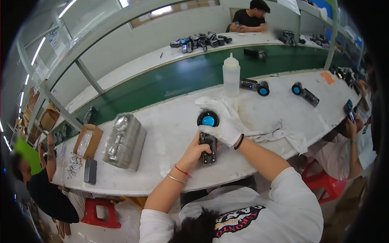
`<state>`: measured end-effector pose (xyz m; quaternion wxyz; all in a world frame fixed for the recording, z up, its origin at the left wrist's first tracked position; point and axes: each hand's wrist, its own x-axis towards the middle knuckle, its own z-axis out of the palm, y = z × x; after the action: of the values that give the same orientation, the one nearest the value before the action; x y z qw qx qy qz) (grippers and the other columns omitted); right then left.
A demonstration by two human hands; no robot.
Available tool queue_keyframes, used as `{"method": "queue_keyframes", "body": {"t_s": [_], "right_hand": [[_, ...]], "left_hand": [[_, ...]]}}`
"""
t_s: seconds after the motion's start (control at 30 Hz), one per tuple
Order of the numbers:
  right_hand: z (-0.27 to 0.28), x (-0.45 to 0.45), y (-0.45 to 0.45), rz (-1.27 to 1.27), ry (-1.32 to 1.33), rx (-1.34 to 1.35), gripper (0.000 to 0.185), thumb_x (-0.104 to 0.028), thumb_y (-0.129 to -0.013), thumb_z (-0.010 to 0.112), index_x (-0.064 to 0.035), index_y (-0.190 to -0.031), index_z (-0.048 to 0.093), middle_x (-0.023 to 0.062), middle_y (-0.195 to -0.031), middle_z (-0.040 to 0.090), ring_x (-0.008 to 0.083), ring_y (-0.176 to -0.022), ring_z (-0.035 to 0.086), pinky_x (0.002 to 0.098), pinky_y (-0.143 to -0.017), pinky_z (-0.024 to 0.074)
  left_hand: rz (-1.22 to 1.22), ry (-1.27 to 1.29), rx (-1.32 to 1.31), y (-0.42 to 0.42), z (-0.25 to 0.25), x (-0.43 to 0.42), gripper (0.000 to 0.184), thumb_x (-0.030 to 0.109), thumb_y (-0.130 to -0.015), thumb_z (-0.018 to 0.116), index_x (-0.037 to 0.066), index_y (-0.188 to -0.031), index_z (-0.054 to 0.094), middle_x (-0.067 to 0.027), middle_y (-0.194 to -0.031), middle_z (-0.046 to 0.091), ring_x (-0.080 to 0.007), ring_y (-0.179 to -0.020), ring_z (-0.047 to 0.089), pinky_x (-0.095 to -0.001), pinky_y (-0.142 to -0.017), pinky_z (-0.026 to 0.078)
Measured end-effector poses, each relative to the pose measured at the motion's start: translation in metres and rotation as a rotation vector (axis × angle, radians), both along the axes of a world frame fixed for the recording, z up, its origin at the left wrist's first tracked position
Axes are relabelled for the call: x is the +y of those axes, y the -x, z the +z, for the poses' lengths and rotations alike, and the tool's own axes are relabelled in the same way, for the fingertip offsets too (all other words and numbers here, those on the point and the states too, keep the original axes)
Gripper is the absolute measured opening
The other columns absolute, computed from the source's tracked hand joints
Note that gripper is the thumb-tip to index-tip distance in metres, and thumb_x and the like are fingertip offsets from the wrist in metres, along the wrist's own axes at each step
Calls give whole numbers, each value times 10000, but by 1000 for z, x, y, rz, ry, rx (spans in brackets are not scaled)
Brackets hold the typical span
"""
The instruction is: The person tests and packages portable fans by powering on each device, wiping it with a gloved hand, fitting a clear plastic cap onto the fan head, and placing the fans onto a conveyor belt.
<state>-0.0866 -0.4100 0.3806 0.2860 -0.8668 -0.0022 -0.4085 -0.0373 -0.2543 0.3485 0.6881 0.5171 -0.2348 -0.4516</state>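
A black handheld device (208, 152) with a round head and a blue disc is held just above the white table in front of me. My left hand (197, 150), bare, with a red string and a bangle at its wrist, is closed round the device's body, thumb across its front. My right hand (227, 128) wears a white glove and has its fingers curled across the device just below the blue disc. Some of its fingertips are hidden behind the head. White cloth (279, 133) lies crumpled to the right of my gloved hand.
A clear squeeze bottle (231, 77) stands beyond my hands, near similar devices (254, 86) (306, 94). Wrapped stacked trays (124, 141), a cardboard box (88, 141) and a grey block (90, 171) sit left. A green conveyor belt (162, 77) runs behind. Co-workers sit on both sides and across.
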Motion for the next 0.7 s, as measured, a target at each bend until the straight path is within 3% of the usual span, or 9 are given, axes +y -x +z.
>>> {"method": "queue_keyframes", "body": {"t_s": [0.13, 0.27, 0.37, 0.43, 0.47, 0.57, 0.7], "right_hand": [[-1, 4, -1, 9, -36, -36, 507, -428, -657, 732, -144, -1069, 650, 35, -1148, 597, 226, -1098, 518, 363, -965, 388], [-14, 6, -14, 136, -390, -143, 316, -285, -692, 747, -105, -944, 686, 44, -1063, 628, 224, -1034, 552, 326, -917, 429], [-9, 10, -7, 79, -535, -16, 301, -281, -707, 739, -99, -940, 686, 37, -1080, 627, 224, -1029, 556, 327, -900, 439], [-5, 13, -6, 43, -385, -144, 249, -248, -740, 714, -87, -927, 680, 40, -1053, 637, 232, -1008, 569, 328, -868, 454], [-2, 11, -1, 40, -387, -104, 172, -214, -802, 652, -82, -910, 675, 48, -1020, 643, 246, -992, 575, 338, -849, 459], [-3, 0, 1, 86, -140, -101, 229, -129, -940, 436, -9, -1042, 601, 122, -1102, 603, 259, -1018, 566, 309, -905, 417], [-13, -4, -5, 141, -143, -157, 260, -150, -958, 401, -5, -1047, 597, 122, -1101, 603, 259, -1027, 562, 307, -913, 412]], "left_hand": [[31, 25, -5, 0, -2, -5, 621, -59, -577, 471, 34, -1187, 400, -154, -932, 590, -248, -814, 602, -341, -741, 508], [114, 65, -80, 5, -16, -12, 557, -46, -617, 494, 18, -1163, 404, -123, -820, 577, -209, -717, 577, -304, -655, 481], [176, 100, -186, 13, -14, -16, 543, -35, -656, 515, 8, -1187, 409, -86, -734, 562, -164, -627, 555, -267, -584, 460], [190, 117, -214, 14, -14, -16, 532, -32, -655, 515, 1, -1177, 415, -90, -742, 563, -163, -626, 557, -267, -574, 457], [187, 111, -207, 13, -13, -16, 532, -32, -655, 515, 1, -1177, 415, -90, -742, 563, -163, -626, 557, -267, -574, 457], [148, 72, -167, 9, -14, -16, 513, -27, -659, 521, -5, -1161, 419, -95, -743, 565, -168, -626, 564, -276, -580, 467], [98, 78, -171, 6, -11, -14, 548, -14, -671, 533, 5, -1196, 376, -100, -756, 567, -171, -651, 576, -278, -602, 478]]}}
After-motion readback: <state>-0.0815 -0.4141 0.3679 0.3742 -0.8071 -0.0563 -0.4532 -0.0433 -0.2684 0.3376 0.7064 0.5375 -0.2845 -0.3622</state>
